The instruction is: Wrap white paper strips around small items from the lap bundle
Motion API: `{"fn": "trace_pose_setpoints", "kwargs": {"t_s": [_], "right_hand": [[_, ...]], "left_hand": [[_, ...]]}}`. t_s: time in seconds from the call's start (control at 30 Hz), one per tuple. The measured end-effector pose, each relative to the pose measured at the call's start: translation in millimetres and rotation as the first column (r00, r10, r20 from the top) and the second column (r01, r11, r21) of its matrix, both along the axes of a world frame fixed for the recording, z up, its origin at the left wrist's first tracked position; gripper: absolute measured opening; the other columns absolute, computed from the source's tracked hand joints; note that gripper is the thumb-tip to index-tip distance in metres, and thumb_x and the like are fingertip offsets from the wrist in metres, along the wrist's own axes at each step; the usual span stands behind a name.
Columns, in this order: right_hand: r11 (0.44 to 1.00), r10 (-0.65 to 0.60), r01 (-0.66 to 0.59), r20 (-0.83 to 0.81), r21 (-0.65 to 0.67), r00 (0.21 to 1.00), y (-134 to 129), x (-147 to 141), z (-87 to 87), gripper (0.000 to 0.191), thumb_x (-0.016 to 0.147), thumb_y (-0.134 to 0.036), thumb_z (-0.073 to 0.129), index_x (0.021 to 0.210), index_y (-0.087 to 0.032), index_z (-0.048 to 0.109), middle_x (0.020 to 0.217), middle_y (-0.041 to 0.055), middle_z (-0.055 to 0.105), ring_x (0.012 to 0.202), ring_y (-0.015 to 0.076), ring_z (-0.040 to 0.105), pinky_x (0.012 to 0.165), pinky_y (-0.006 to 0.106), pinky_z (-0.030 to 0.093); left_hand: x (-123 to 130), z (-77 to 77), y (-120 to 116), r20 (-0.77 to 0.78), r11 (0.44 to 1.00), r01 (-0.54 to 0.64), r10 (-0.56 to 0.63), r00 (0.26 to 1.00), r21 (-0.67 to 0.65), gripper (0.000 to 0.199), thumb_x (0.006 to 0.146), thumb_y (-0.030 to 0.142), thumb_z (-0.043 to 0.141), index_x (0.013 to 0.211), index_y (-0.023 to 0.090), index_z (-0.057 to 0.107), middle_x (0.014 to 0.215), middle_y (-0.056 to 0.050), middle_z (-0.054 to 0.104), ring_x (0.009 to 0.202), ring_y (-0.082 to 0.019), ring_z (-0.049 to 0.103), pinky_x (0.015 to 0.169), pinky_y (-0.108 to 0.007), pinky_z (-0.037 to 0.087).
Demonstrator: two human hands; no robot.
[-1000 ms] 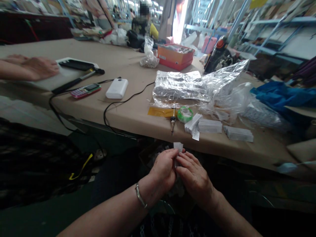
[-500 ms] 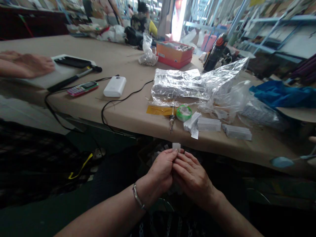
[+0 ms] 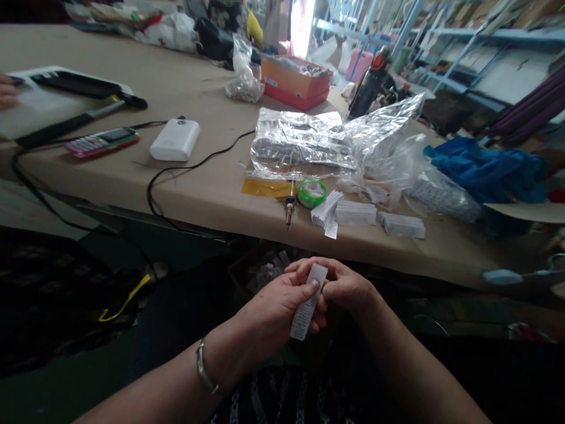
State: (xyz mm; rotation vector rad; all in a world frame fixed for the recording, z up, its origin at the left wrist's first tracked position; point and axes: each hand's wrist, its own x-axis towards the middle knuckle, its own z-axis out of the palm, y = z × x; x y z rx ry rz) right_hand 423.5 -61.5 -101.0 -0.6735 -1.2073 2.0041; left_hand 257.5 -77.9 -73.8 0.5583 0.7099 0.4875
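A narrow stack of white printed labels (image 3: 303, 317) lies in my left hand (image 3: 269, 309), with my thumb pressed flat over its face. My right hand (image 3: 351, 287) is closed around the upper end of the same stack, its fingers bent behind and along the edge; part of its grip is hidden. On the table edge beyond are more white labels: a fanned bundle (image 3: 325, 213), a neat stack (image 3: 355, 213) and another stack (image 3: 402, 225). A soldering-iron-like tool (image 3: 289, 206) points toward me beside a green tape roll (image 3: 312, 193).
Silvery plastic bags (image 3: 304, 144) cover the middle of the table (image 3: 212, 203). A white power bank (image 3: 175, 140), a phone (image 3: 103, 142) and a black cable (image 3: 212, 156) lie to the left. Farther back stands an orange box (image 3: 295, 85). Another person's hand (image 3: 6, 91) shows at the far left.
My hands have turned the label stack so its printed face shows lengthwise. The right hand has shifted from lying flat alongside to curling round the upper end. The view has swung slightly right.
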Motion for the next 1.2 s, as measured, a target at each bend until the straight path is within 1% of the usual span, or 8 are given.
{"fn": "trace_pose_setpoints", "kwargs": {"t_s": [0.13,0.3,0.37,0.47,0.6,0.83,1.07,1.2], "right_hand": [[0.999,-0.023,0.022,-0.016,-0.040,1.000,-3,-7,-5.0,0.036,0.070,-0.039,0.075,0.094,-0.017,0.060,0.111,0.0086,0.060,0.066,0.0138,0.060,0.060,0.025,0.051],[0.954,-0.249,0.202,0.213,0.221,0.945,-11,-12,4.6,0.037,0.082,-0.042,0.064,0.112,-0.022,0.055,0.111,0.0063,0.060,0.085,0.0177,0.061,0.073,0.029,0.052],[0.832,-0.454,0.262,0.326,0.489,0.829,-15,-13,10.1,0.038,0.086,-0.039,0.059,0.120,-0.024,0.052,0.116,0.0064,0.057,0.098,0.0202,0.057,0.086,0.034,0.049],[0.585,-0.690,0.127,0.409,0.801,0.598,-21,-12,15.5,0.037,0.090,-0.034,0.055,0.124,-0.021,0.051,0.120,0.0083,0.052,0.110,0.0228,0.050,0.097,0.038,0.041],[0.457,-0.767,-0.037,0.415,0.889,0.489,-23,-15,17.4,0.032,0.093,-0.030,0.049,0.123,-0.016,0.051,0.116,0.0107,0.053,0.110,0.0235,0.048,0.095,0.038,0.042],[0.448,-0.765,-0.035,0.404,0.893,0.501,-24,-20,17.4,0.029,0.094,-0.029,0.047,0.120,-0.019,0.053,0.114,0.0100,0.056,0.107,0.0241,0.051,0.092,0.040,0.044],[0.644,-0.712,0.280,0.422,0.712,0.561,-23,-24,14.0,0.027,0.091,-0.031,0.052,0.116,-0.022,0.053,0.097,0.0042,0.062,0.088,0.0191,0.060,0.080,0.032,0.049],[0.601,-0.712,0.226,0.384,0.767,0.588,-21,-28,12.7,0.033,0.088,-0.025,0.052,0.121,-0.023,0.053,0.106,0.0052,0.060,0.096,0.0203,0.058,0.088,0.034,0.046]], "left_hand": [[0,-3.5,0,-0.043,0.999,-0.028,0.030,0.999,0.028,0.021,0.081,0.033,0.059,0.082,0.011,0.059,0.062,-0.002,0.058,0.048,-0.009,0.053,0.046,-0.019,0.041],[-2,-6.2,3,-0.059,0.997,-0.059,0.062,0.996,0.051,0.020,0.082,0.032,0.058,0.081,0.012,0.058,0.062,-0.001,0.057,0.048,-0.008,0.052,0.046,-0.019,0.039],[-4,-5.9,4,-0.063,0.996,-0.073,0.077,0.995,0.050,0.020,0.082,0.032,0.058,0.080,0.012,0.058,0.063,0.000,0.057,0.049,-0.008,0.053,0.047,-0.018,0.040],[-6,-5.6,5,-0.079,0.994,-0.096,0.100,0.992,0.056,0.018,0.081,0.030,0.059,0.081,0.012,0.058,0.062,0.000,0.057,0.049,-0.008,0.053,0.046,-0.018,0.040],[-6,-7.3,6,-0.075,0.991,-0.118,0.122,0.990,0.064,0.016,0.080,0.028,0.060,0.081,0.012,0.059,0.062,-0.001,0.057,0.049,-0.007,0.053,0.046,-0.017,0.039],[-6,-4.6,7,-0.055,0.989,-0.133,0.136,0.989,0.068,0.016,0.076,0.026,0.063,0.080,0.011,0.060,0.061,0.000,0.057,0.047,-0.007,0.052,0.045,-0.017,0.038],[-8,-5.8,6,-0.048,0.978,-0.182,0.187,0.981,0.101,0.019,0.082,0.032,0.058,0.082,0.013,0.059,0.063,0.000,0.057,0.049,-0.007,0.052,0.048,-0.018,0.038],[-8,-6.8,6,-0.068,0.979,-0.178,0.185,0.980,0.097,0.020,0.080,0.032,0.060,0.083,0.012,0.059,0.059,0.000,0.056,0.047,-0.007,0.050,0.046,-0.017,0.036]]}}
